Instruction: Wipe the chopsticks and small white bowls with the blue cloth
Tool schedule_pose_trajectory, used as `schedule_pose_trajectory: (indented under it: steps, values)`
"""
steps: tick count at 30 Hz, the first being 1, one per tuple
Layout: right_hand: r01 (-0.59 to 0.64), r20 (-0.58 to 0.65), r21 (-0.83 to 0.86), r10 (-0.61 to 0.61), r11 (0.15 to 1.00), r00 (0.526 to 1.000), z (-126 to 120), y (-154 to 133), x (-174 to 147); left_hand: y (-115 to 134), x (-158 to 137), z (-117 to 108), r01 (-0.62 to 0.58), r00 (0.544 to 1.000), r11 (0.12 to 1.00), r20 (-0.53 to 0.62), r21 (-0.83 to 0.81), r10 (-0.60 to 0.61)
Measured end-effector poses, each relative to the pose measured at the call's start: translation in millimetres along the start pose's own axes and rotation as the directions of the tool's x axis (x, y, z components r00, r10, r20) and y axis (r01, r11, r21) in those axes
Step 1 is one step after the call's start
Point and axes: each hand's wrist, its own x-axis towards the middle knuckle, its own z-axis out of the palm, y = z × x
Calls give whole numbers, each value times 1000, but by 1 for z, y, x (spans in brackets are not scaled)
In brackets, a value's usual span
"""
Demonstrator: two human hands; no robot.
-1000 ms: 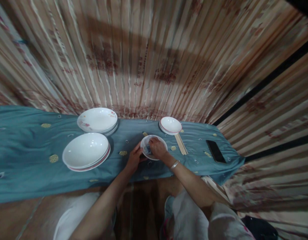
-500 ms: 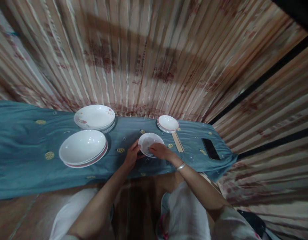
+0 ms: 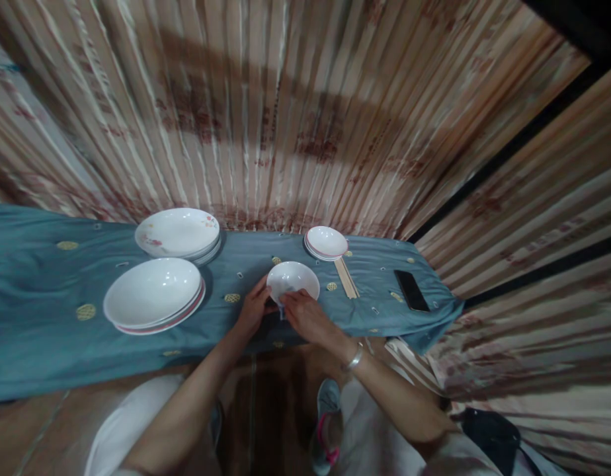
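Note:
A small white bowl [image 3: 298,272] is held just over the front part of the table, its inside facing up. My left hand [image 3: 256,301] grips its left rim, with the fingers partly hidden under the bowl. At the front rim, my right hand [image 3: 300,311] is closed on a thin, pale bluish cloth [image 3: 282,311]. Part of that cloth shows inside the bowl and a corner hangs over the rim. Most of it is covered by my fingers. A silvery bangle [image 3: 355,357] circles my right wrist.
A blue cloth with yellow prints covers the table [image 3: 236,330]. To the left stand stacked large white bowls [image 3: 154,291] and flower-patterned plates [image 3: 179,231]. Small dishes [image 3: 326,242], wooden chopsticks [image 3: 346,279] and a black phone [image 3: 411,291] lie to the right. Behind hangs a pleated curtain [image 3: 266,119].
My right hand has moved from inside the bowl to its front rim, and the pale cloth now shows over the edge. My left hand still holds the bowl. The view has shifted slightly.

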Motion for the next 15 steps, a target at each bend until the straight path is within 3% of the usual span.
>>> schedule_pose_trajectory:
  steps: [6, 8, 10, 11, 13, 14, 15]
  values:
    - [29, -67, -105, -36, 994, 997, 0, 33, -35, 2, 0, 6, 47, 994, 995, -102, 89, -38]
    - [-51, -147, -66, 41, 997, 988, 5, 48, -41, 0, 1, 7, 31, 988, 988, -157, 150, -7]
    - [-174, -273, 64, 184, 983, 944, 11, 62, -44, -1, 1, 7, -87, 975, 953, -172, 290, 142]
    - [-227, -331, 164, 270, 960, 904, 15, 69, -44, -1, -1, 8, -187, 955, 900, -141, 394, 260]
    - [-292, -381, 418, 458, 860, 803, 23, 79, -41, -1, -8, 10, -409, 871, 679, 40, 609, 489]
    - [-298, -365, 551, 546, 779, 754, 28, 84, -39, -1, -12, 13, -495, 825, 543, 173, 678, 537]
    - [-284, -326, 680, 626, 676, 709, 32, 87, -37, -1, -16, 16, -556, 798, 424, 317, 715, 512]
